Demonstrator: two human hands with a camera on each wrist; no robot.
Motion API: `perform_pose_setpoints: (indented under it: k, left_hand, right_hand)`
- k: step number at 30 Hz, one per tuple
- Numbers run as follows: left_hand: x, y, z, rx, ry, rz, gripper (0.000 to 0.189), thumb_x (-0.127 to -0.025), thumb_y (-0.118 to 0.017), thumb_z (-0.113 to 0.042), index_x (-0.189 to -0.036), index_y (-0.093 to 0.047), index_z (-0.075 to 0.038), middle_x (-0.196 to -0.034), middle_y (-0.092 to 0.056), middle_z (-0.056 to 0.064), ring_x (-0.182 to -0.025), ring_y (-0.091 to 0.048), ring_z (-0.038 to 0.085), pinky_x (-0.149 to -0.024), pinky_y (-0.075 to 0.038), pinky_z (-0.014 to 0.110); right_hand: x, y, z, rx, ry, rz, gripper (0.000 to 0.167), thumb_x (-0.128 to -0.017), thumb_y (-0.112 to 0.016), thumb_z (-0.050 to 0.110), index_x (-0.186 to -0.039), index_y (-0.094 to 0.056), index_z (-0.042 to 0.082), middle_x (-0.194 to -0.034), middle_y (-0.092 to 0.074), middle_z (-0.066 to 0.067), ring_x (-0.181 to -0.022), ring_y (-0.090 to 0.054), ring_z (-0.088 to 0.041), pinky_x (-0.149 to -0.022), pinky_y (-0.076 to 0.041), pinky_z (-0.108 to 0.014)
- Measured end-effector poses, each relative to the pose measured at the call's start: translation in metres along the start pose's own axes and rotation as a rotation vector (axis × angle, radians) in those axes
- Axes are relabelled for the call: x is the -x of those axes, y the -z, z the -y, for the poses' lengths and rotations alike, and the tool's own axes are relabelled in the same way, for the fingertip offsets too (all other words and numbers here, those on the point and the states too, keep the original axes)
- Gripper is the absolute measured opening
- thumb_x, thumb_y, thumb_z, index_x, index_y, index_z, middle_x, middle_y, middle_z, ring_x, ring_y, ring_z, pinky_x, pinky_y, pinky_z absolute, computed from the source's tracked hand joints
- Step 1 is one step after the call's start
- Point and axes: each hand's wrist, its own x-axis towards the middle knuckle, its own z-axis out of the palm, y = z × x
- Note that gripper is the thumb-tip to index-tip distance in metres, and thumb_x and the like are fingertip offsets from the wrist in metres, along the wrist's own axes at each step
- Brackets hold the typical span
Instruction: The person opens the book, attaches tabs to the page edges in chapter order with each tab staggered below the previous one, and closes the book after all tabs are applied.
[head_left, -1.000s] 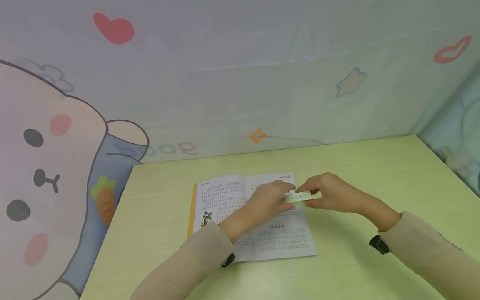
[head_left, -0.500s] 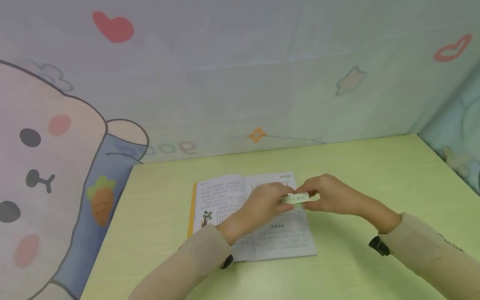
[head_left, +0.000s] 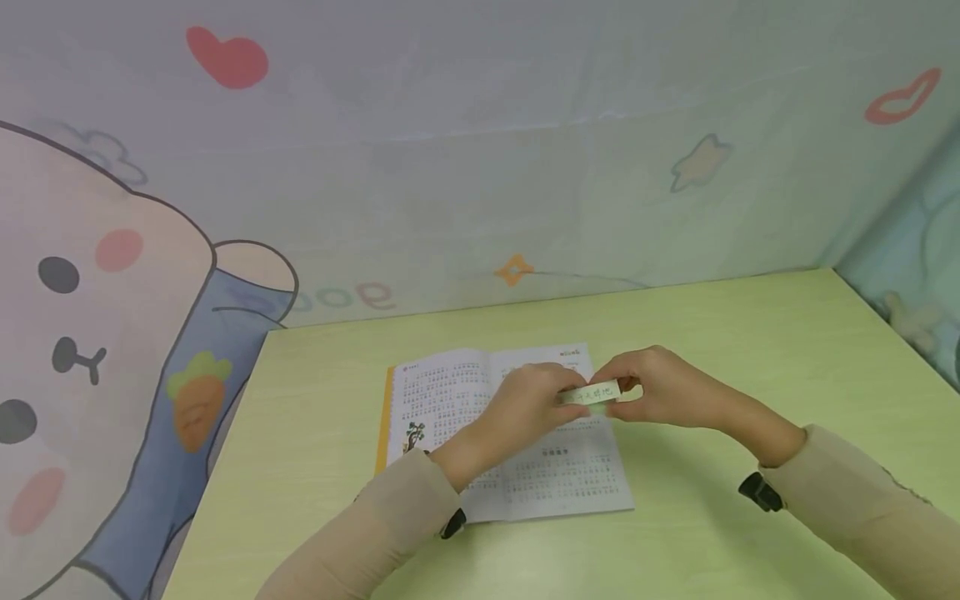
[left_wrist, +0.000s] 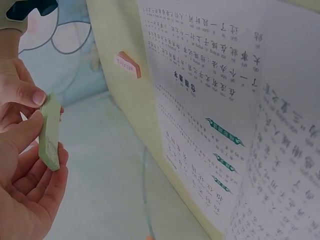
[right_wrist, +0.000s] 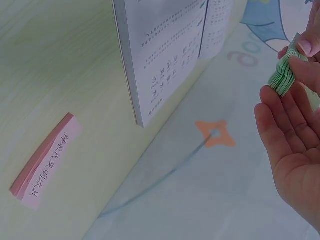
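A pad of narrow green sticky notes point(head_left: 597, 392), handwritten on its top sheet, is held in the air above an open book point(head_left: 566, 483). My left hand point(head_left: 525, 404) pinches its left end between thumb and fingers. At the other end, my right hand point(head_left: 660, 387) pinches it too. In the left wrist view the green pad point(left_wrist: 50, 132) stands tilted between both hands. Its stacked sheet edges point(right_wrist: 283, 75) look fanned and wavy in the right wrist view. The book lies open to printed pages, partly covered by my left hand and forearm.
A pink sticky-note pad point(right_wrist: 45, 160) with handwriting lies on the table point(head_left: 750, 333) beside the book; in the head view it is hidden. A printed curtain point(head_left: 450, 167) hangs behind the table. Black straps point(head_left: 761, 492) show at the sleeves.
Both hands stay almost in place. The green pad has tilted slightly and more of its written face shows between the fingers.
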Motion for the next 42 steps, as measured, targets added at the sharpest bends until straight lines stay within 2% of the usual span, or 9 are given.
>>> perform_pose_setpoints:
  k: [2,9,13,17,21,23,27,30,42]
  left_hand:
    - [0.0001,0.0003,0.0001,0.002,-0.004,-0.006,0.021,-0.081,-0.073,-0.020,-0.099,-0.071,-0.009,-0.091,-0.069,-0.002,-0.067,-0.052,0.002,-0.061,-0.042,0.011]
    - [0.0004,0.0008,0.0013,0.004,-0.023,-0.021,0.024,-0.082,-0.072,-0.020,-0.103,-0.070,-0.008,-0.096,-0.069,-0.001,-0.072,-0.054,0.002,-0.066,-0.044,0.010]
    - [0.0002,0.0014,-0.0003,0.004,-0.028,-0.021,0.023,-0.082,-0.072,-0.021,-0.102,-0.070,-0.009,-0.096,-0.069,0.000,-0.073,-0.056,0.002,-0.066,-0.044,0.011]
    - [0.0002,0.0017,-0.0012,-0.010,-0.030,-0.031,0.024,-0.082,-0.072,-0.022,-0.102,-0.070,-0.009,-0.097,-0.069,-0.001,-0.076,-0.058,0.001,-0.069,-0.045,0.010]
    - [0.0006,0.0015,-0.0007,0.001,-0.037,-0.048,0.022,-0.082,-0.072,-0.021,-0.102,-0.071,-0.010,-0.096,-0.069,-0.003,-0.078,-0.058,0.000,-0.069,-0.045,0.009]
    - [0.0009,0.0018,-0.0008,0.007,-0.043,-0.055,0.021,-0.083,-0.071,-0.021,-0.101,-0.071,-0.010,-0.095,-0.069,-0.003,-0.075,-0.057,-0.001,-0.067,-0.044,0.009]
    - [0.0013,0.0025,-0.0012,0.030,-0.046,-0.064,0.020,-0.083,-0.071,-0.020,-0.101,-0.070,-0.010,-0.094,-0.069,-0.002,-0.072,-0.054,0.001,-0.063,-0.042,0.009]
    - [0.0019,0.0029,-0.0010,0.040,-0.041,-0.067,0.021,-0.083,-0.071,-0.020,-0.101,-0.070,-0.010,-0.094,-0.068,-0.002,-0.070,-0.052,0.002,-0.061,-0.041,0.010]
    - [0.0036,0.0017,0.0036,0.039,-0.058,-0.080,0.022,-0.083,-0.071,-0.020,-0.103,-0.070,-0.012,-0.089,-0.067,-0.005,-0.071,-0.054,-0.001,-0.063,-0.042,0.009]
  right_hand:
    - [0.0006,0.0004,-0.0001,0.002,-0.010,-0.006,0.025,-0.080,-0.071,0.006,-0.104,-0.069,0.012,-0.095,-0.065,0.008,-0.078,-0.054,-0.017,-0.066,-0.048,-0.025]
    - [-0.0015,0.0006,-0.0024,-0.051,-0.011,0.003,0.032,-0.081,-0.072,0.012,-0.112,-0.066,0.007,-0.110,-0.065,-0.001,-0.087,-0.058,-0.011,-0.076,-0.053,-0.031]
    - [-0.0030,0.0002,-0.0013,-0.091,-0.023,0.026,0.035,-0.081,-0.073,0.014,-0.114,-0.065,0.004,-0.110,-0.066,-0.002,-0.075,-0.053,-0.008,-0.070,-0.051,-0.026]
    - [-0.0032,-0.0003,0.0003,-0.117,-0.064,0.039,0.038,-0.080,-0.074,0.016,-0.114,-0.065,0.001,-0.082,-0.065,0.004,-0.057,-0.043,-0.004,-0.052,-0.042,-0.020]
    - [-0.0039,-0.0015,0.0001,-0.141,-0.104,0.040,0.035,-0.079,-0.075,0.017,-0.110,-0.067,0.003,-0.056,-0.046,0.009,-0.049,-0.035,-0.002,-0.046,-0.032,-0.017]
    - [-0.0040,-0.0019,0.0001,-0.163,-0.117,0.043,0.031,-0.079,-0.075,0.018,-0.106,-0.069,0.005,-0.057,-0.049,0.009,-0.049,-0.036,-0.002,-0.046,-0.033,-0.017]
    - [-0.0034,-0.0024,-0.0005,-0.223,-0.124,0.056,0.024,-0.079,-0.075,0.016,-0.099,-0.070,0.005,-0.077,-0.067,0.003,-0.057,-0.055,-0.005,-0.053,-0.047,-0.020]
    - [-0.0030,-0.0027,-0.0019,-0.252,-0.116,0.065,0.021,-0.079,-0.075,0.014,-0.097,-0.070,0.004,-0.087,-0.069,0.000,-0.067,-0.064,-0.010,-0.060,-0.053,-0.025]
    - [-0.0032,-0.0043,-0.0056,-0.224,-0.087,0.084,0.016,-0.079,-0.075,0.011,-0.092,-0.070,0.005,-0.080,-0.067,0.003,-0.061,-0.057,-0.008,-0.055,-0.050,-0.023]
